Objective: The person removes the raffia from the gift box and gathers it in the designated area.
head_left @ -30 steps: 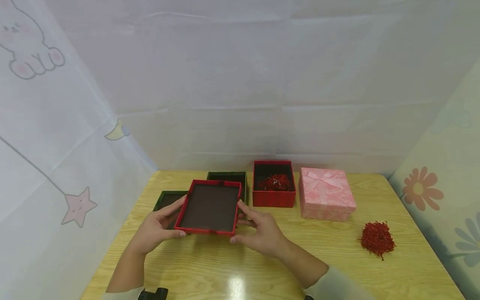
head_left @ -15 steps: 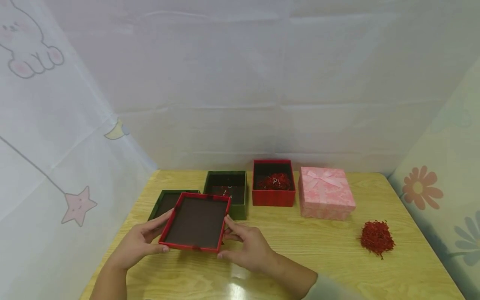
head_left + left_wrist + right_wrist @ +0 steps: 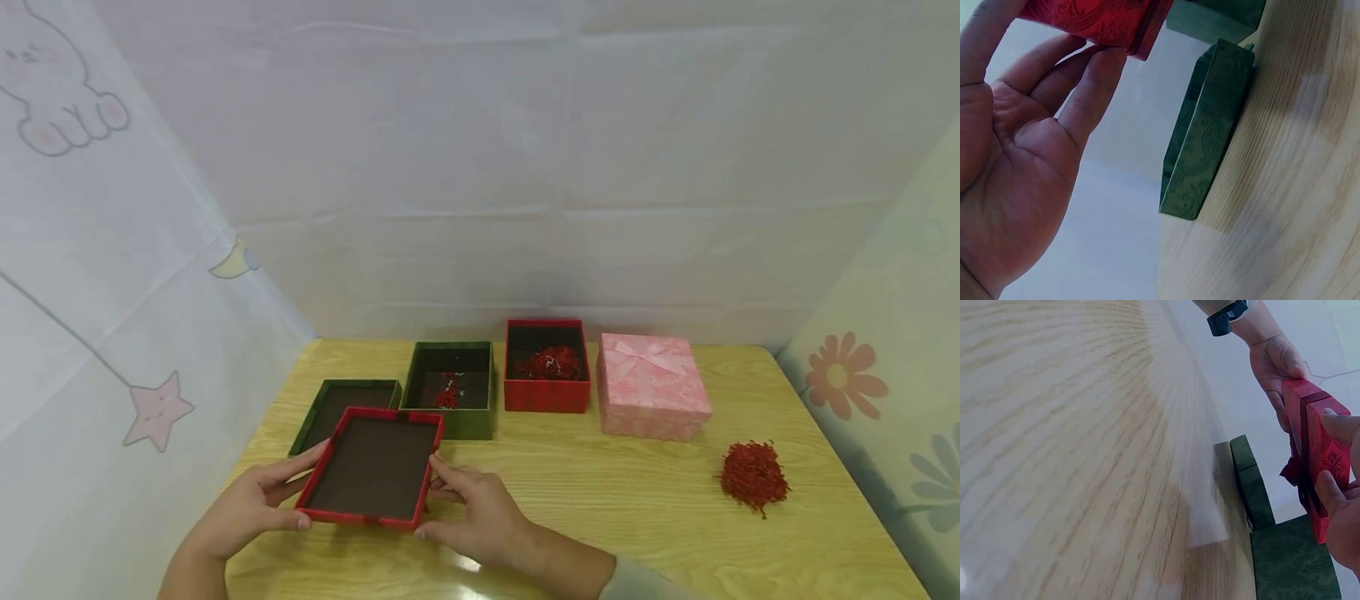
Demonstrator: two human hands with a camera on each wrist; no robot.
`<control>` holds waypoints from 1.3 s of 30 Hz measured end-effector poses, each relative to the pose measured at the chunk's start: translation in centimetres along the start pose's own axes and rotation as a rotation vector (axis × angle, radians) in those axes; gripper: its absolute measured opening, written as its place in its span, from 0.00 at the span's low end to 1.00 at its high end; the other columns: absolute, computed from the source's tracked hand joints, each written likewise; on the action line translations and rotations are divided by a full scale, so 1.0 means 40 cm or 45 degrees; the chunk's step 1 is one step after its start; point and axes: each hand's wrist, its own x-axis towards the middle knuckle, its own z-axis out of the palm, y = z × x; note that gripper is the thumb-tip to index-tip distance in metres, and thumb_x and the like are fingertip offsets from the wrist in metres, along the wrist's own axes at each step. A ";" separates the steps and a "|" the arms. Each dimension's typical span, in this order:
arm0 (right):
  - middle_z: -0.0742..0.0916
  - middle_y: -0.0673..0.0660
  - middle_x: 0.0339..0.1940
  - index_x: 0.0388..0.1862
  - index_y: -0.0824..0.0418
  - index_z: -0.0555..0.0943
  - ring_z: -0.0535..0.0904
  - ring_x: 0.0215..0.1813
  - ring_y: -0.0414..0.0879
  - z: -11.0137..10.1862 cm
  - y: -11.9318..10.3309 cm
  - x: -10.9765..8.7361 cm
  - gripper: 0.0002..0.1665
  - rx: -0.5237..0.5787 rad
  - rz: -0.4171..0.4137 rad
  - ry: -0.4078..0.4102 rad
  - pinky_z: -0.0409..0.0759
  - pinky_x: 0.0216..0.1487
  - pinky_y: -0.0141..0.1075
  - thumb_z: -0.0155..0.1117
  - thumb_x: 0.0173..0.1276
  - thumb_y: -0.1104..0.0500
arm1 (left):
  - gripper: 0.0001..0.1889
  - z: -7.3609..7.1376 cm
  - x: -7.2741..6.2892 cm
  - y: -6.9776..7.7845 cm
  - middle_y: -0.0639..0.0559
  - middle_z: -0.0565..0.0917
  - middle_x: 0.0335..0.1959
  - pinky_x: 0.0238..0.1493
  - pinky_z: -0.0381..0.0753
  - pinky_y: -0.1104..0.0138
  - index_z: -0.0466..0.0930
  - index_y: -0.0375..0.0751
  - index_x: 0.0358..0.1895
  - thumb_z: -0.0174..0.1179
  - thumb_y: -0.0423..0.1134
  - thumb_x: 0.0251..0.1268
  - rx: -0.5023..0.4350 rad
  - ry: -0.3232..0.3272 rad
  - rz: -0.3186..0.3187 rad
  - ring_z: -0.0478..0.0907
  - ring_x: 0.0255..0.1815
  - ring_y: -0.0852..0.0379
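Between my two hands a red box lid [image 3: 371, 467] is held above the table, its dark inside facing up. My left hand [image 3: 251, 508] grips its left side, thumb at the near corner. On the right side, my right hand [image 3: 483, 517] pinches the rim between thumb and fingers. The right wrist view shows a dark ribbon bow [image 3: 1293, 472] on the lid's underside. Just behind the lid lie a green box lid [image 3: 345, 402], inside up and partly covered in the head view, and an open green box [image 3: 465, 423] with a few red paper shreds [image 3: 447, 394].
An open red box [image 3: 547, 397] holding red shredded paper [image 3: 553, 364] stands at the back. To its right is a closed pink box [image 3: 652, 392] with a bow. A loose heap of red shredded paper [image 3: 753, 477] lies at the right. Fabric walls surround the wooden table [image 3: 615, 500].
Both hands have carried the red lid leftward and nearer to the body. The green box and green lid behind it are now more exposed.
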 end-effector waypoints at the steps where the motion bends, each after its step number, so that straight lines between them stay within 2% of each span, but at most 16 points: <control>1: 0.78 0.61 0.72 0.79 0.68 0.65 0.86 0.57 0.42 0.003 0.000 0.000 0.53 -0.010 0.006 -0.003 0.81 0.60 0.33 0.80 0.64 0.49 | 0.42 -0.004 -0.004 0.001 0.43 0.55 0.83 0.69 0.74 0.67 0.54 0.32 0.82 0.65 0.21 0.67 -0.012 -0.006 -0.005 0.61 0.78 0.66; 5: 0.77 0.61 0.73 0.79 0.68 0.66 0.86 0.56 0.42 0.015 0.001 0.001 0.53 -0.019 -0.005 -0.019 0.82 0.61 0.35 0.81 0.63 0.50 | 0.40 -0.016 -0.020 0.000 0.46 0.58 0.83 0.67 0.76 0.64 0.54 0.30 0.81 0.63 0.24 0.71 -0.040 -0.028 -0.014 0.65 0.77 0.61; 11: 0.74 0.60 0.75 0.79 0.67 0.66 0.86 0.57 0.40 0.035 0.002 0.001 0.52 -0.044 0.012 -0.067 0.79 0.65 0.38 0.81 0.63 0.50 | 0.32 -0.034 -0.045 -0.016 0.58 0.70 0.77 0.58 0.83 0.58 0.58 0.25 0.78 0.58 0.21 0.74 -0.123 -0.008 -0.069 0.74 0.70 0.56; 15: 0.74 0.64 0.75 0.78 0.70 0.66 0.85 0.58 0.41 0.049 0.004 0.000 0.51 -0.073 -0.036 -0.091 0.79 0.65 0.36 0.81 0.63 0.52 | 0.27 -0.048 -0.061 -0.026 0.62 0.77 0.70 0.56 0.85 0.61 0.64 0.23 0.74 0.55 0.20 0.74 -0.030 0.049 -0.126 0.79 0.65 0.58; 19: 0.73 0.66 0.75 0.78 0.72 0.65 0.84 0.58 0.39 0.062 0.006 -0.001 0.51 -0.073 -0.035 -0.137 0.77 0.66 0.34 0.80 0.64 0.52 | 0.24 -0.064 -0.072 -0.031 0.60 0.81 0.66 0.57 0.82 0.68 0.69 0.25 0.72 0.55 0.23 0.76 0.094 0.078 -0.205 0.79 0.65 0.63; 21: 0.72 0.66 0.75 0.79 0.71 0.64 0.84 0.58 0.39 0.068 0.006 -0.001 0.52 -0.031 -0.001 -0.174 0.77 0.64 0.31 0.79 0.65 0.52 | 0.22 -0.071 -0.078 -0.033 0.58 0.82 0.65 0.57 0.81 0.71 0.71 0.27 0.71 0.55 0.25 0.77 0.121 0.073 -0.245 0.78 0.65 0.65; 24: 0.71 0.65 0.76 0.79 0.70 0.64 0.84 0.58 0.38 0.076 0.005 0.001 0.52 0.016 0.059 -0.220 0.78 0.62 0.28 0.79 0.65 0.51 | 0.21 -0.081 -0.085 -0.036 0.57 0.83 0.64 0.58 0.81 0.70 0.70 0.25 0.71 0.53 0.25 0.79 0.070 0.041 -0.286 0.79 0.64 0.64; 29: 0.71 0.63 0.76 0.79 0.68 0.65 0.83 0.58 0.35 0.091 0.011 0.003 0.53 -0.052 0.106 -0.280 0.77 0.61 0.27 0.80 0.64 0.48 | 0.19 -0.094 -0.093 -0.047 0.60 0.82 0.64 0.59 0.81 0.70 0.70 0.24 0.70 0.50 0.28 0.82 -0.016 -0.015 -0.381 0.80 0.63 0.65; 32: 0.71 0.62 0.76 0.80 0.67 0.65 0.82 0.58 0.33 0.093 0.016 0.004 0.54 -0.101 0.130 -0.326 0.76 0.61 0.25 0.79 0.64 0.45 | 0.19 -0.098 -0.094 -0.055 0.62 0.82 0.64 0.58 0.79 0.72 0.72 0.25 0.69 0.50 0.30 0.83 0.003 -0.029 -0.434 0.79 0.63 0.67; 39: 0.70 0.59 0.77 0.81 0.64 0.65 0.81 0.60 0.33 0.090 0.026 0.017 0.54 -0.103 0.202 -0.420 0.76 0.59 0.23 0.78 0.65 0.42 | 0.19 -0.099 -0.097 -0.068 0.58 0.82 0.64 0.56 0.77 0.75 0.76 0.27 0.67 0.53 0.33 0.82 0.101 -0.014 -0.481 0.80 0.61 0.67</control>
